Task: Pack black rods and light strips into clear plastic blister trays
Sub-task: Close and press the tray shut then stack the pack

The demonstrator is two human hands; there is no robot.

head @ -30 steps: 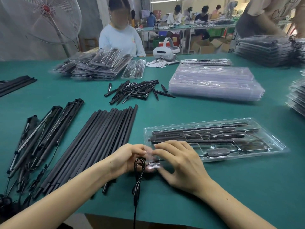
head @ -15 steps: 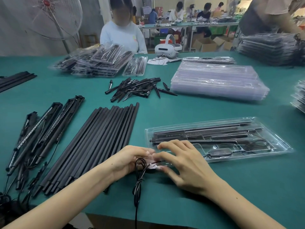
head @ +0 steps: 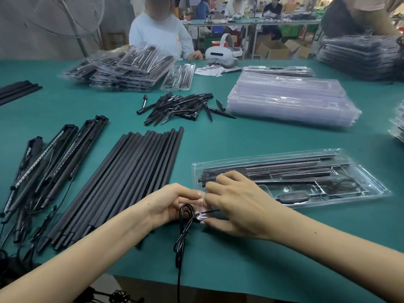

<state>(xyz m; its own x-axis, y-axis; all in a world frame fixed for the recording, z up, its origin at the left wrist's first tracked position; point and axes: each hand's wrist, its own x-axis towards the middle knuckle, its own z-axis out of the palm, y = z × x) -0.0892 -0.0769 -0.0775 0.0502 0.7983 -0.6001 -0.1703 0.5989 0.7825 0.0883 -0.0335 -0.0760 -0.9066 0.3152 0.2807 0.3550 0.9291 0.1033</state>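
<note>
On the green desk (head: 218, 136), light strips (head: 47, 162) lie far left, with a row of black rods (head: 131, 180) just beside them. Next, the left hand (head: 172, 204) curls its fingers (head: 192, 194) around a small clear wrapper (head: 202, 206) at the looped end of a black cable (head: 183, 232), which trails off the desk's near edge. The right hand (head: 238, 206) meets it there, thumb and forefinger pinching the same wrapper, the other fingers spread loosely. Just beyond lies the clear tray (head: 371, 184), already holding rods, its left end partly hidden by the right hand.
</note>
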